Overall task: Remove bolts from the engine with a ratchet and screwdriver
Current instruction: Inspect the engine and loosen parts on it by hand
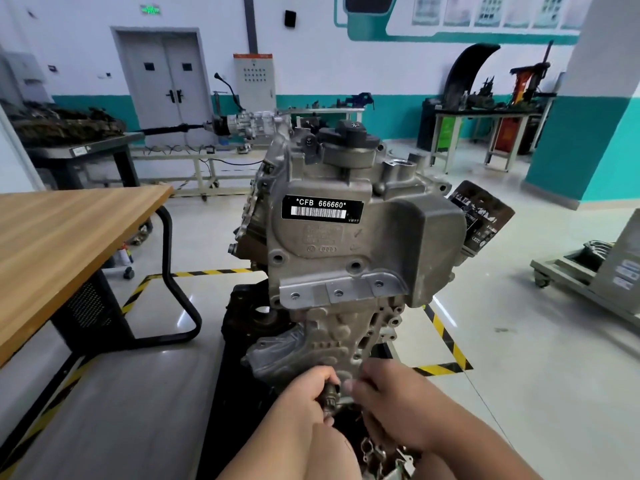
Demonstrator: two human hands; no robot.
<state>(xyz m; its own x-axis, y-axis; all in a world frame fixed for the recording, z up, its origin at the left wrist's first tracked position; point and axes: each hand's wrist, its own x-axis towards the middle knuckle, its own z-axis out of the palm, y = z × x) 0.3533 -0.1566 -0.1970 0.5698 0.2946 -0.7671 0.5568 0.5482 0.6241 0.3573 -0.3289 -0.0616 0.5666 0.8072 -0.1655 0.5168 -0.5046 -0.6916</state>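
A grey aluminium engine (346, 244) stands upright in the middle of the view, with a black label reading CFB 666660 on its front cover. Low on the engine, my left hand (311, 393) grips a small metal ratchet head (333, 393) held against the casting. My right hand (391, 403) curls round the rest of the tool just right of it; the handle is hidden under the fingers. No bolt is visible at the tool's tip. No screwdriver is in view.
A wooden-topped table (69, 237) with a black frame stands at the left. Yellow-black floor tape (446, 344) marks the bay around the engine. Loose metal parts (384, 455) lie below my hands. A gearbox on a stand (249, 124) and workbenches (485, 116) sit further back.
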